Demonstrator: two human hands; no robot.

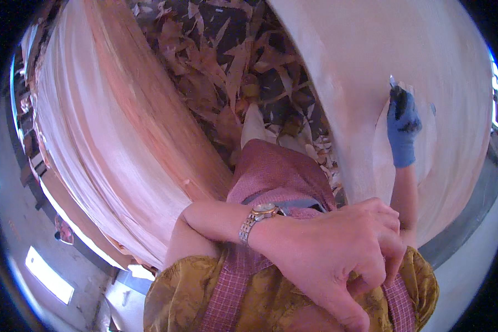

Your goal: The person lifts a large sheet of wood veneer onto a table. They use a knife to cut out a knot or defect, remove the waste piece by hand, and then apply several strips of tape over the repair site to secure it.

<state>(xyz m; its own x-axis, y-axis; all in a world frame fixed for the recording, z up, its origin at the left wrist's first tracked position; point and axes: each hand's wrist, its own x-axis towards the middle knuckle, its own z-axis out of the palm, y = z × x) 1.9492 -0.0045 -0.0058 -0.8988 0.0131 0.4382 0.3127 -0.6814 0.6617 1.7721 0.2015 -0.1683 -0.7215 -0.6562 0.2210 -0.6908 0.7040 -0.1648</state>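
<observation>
My left hand [337, 254], bare and with a metal-band wristwatch [263, 213] at the wrist, is raised close in front of me. Its fingers curl in toward the thumb; whatever lies inside them, if anything, is hidden. Farther out on the right, my right hand [404, 127] wears a blue glove with dark stains. It is closed around a small blade [392, 81] whose shiny tip pokes out past the fingers. Beneath that hand spreads a broad, pale sheet surface of wood veneer [359, 61], and the glove seems to rest on it.
A stack of layered veneer sheets [110, 149] with a reddish-brown edge curves along the left. Torn veneer scraps [205, 61] litter the dark floor between the two stacks, around my feet. A person [64, 229] is far off at the left, beyond the stack. My checked apron [282, 171] hangs between the stacks.
</observation>
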